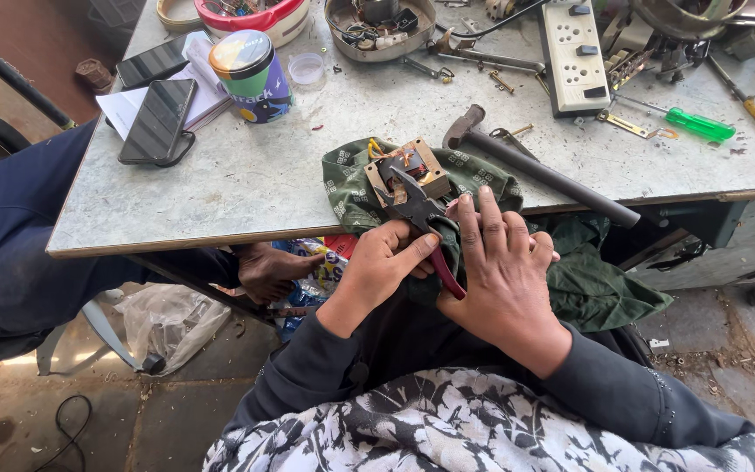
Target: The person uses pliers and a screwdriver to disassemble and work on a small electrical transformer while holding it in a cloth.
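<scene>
My left hand [377, 267] is closed around the red-handled pliers [421, 218], whose nose sits in the copper windings of a small motor core [408, 175]. My right hand [504, 271] lies flat, fingers spread, pressing the green cloth [347, 179] at the surface [246, 175] edge to steady the work. The core rests on that cloth, windings still in place, so I judge the work barely begun. A hammer [535, 166] lies just beside it, untouched.

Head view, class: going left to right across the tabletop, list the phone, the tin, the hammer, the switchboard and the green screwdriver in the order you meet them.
phone → tin → hammer → switchboard → green screwdriver
</scene>
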